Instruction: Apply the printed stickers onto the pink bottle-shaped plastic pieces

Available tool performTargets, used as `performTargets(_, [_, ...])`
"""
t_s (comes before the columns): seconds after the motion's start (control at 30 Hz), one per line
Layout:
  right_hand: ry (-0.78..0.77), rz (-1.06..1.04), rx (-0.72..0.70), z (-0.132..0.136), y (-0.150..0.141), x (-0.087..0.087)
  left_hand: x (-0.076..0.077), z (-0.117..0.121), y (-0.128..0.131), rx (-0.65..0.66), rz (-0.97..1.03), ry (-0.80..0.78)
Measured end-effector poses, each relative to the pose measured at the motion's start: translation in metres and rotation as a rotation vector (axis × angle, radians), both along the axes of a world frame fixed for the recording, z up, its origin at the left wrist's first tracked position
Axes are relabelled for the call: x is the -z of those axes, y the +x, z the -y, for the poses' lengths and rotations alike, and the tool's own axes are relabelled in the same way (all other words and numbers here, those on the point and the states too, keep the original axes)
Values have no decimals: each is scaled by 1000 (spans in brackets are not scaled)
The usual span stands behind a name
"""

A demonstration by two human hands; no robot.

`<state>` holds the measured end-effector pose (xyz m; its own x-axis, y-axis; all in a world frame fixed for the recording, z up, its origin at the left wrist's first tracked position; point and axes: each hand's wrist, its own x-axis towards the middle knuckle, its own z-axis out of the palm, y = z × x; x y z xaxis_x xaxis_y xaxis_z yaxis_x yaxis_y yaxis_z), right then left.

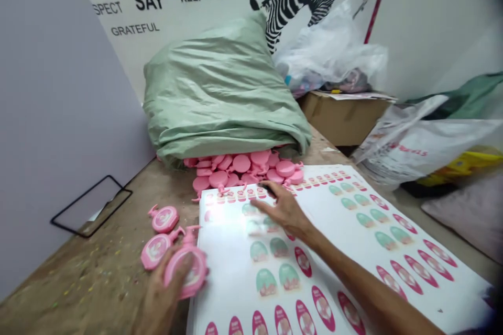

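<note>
My left hand point(163, 293) grips a flat pink bottle-shaped plastic piece point(187, 267) with a round label at the bottom left. Just beyond it lie two similar labelled pieces point(164, 219) point(156, 250). My right hand point(282, 210) rests spread on a large white sheet of printed oval labels point(334, 204), some pink, some green. A small dark thing shows at its fingertips, though I cannot tell what it is. A heap of unlabelled pink pieces point(240, 167) spills from under a pale green woven sack point(220, 89).
The sheet and pieces lie on a worn wooden workbench point(78, 277) flecked with debris. A black wire frame point(92, 207) lies at its left, against a grey panel point(58, 89). A cardboard box point(341, 118) and white plastic bags point(416, 141) stand at the right.
</note>
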<state>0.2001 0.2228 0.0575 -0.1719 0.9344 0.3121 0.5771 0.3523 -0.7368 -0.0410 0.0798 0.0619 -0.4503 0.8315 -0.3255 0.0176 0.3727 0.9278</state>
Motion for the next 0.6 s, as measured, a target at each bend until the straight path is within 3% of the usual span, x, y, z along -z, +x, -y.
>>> performTargets(0.07, [23, 83, 159, -26, 39, 2, 5, -2, -31, -85, -332, -95])
performTargets(0.17, [16, 147, 338, -66, 89, 4, 11, -19, -66, -47, -598, -95])
performTargets(0.3, [-78, 172, 415, -105, 120, 3, 12, -47, -83, 14, -915, -7])
performTargets(0.37, [-119, 163, 425, -115, 124, 0, 10, -53, -80, -38, -1117, 161])
performTargets(0.43, [-134, 140, 435, -116, 121, -7, 6, -50, -67, -68, -1188, 349])
performTargets(0.53, [-114, 94, 428, -98, 106, -22, -2, -40, -28, 28, -1067, 550])
performTargets(0.6, [-100, 65, 362, -72, 85, -32, -4, -35, 11, 188, -994, 631])
